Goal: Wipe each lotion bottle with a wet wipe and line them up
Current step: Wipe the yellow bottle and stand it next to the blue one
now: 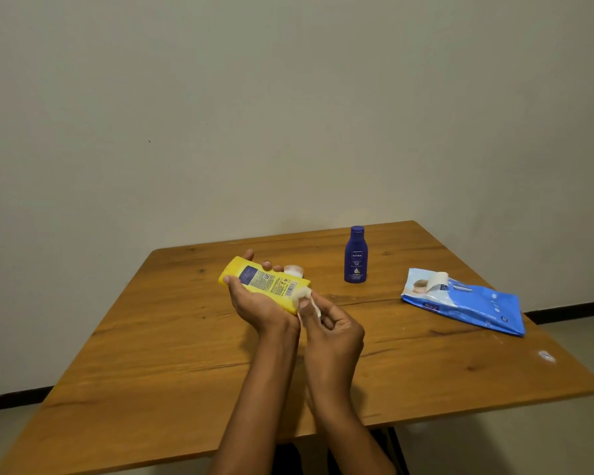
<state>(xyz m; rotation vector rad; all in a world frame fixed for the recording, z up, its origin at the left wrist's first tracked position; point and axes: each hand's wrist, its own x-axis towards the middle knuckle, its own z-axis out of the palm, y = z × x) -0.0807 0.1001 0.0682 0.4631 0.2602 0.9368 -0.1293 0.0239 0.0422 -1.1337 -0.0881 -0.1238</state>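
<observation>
My left hand [254, 299] grips a yellow lotion bottle [264, 281], held tilted above the middle of the wooden table [172, 354] with its printed back label facing up. My right hand [330, 327] pinches a small white wet wipe [306, 298] against the bottle's lower right end. A dark blue lotion bottle [356, 255] stands upright farther back, to the right of the hands. Just behind the yellow bottle a small whitish, pink-tinted object [294, 269] shows partly; what it is cannot be told.
A blue wet wipe pack [467, 301] lies flat at the right side of the table, its flap lifted. A small white mark [546, 355] sits near the right edge. A pale wall rises directly behind the table's far edge.
</observation>
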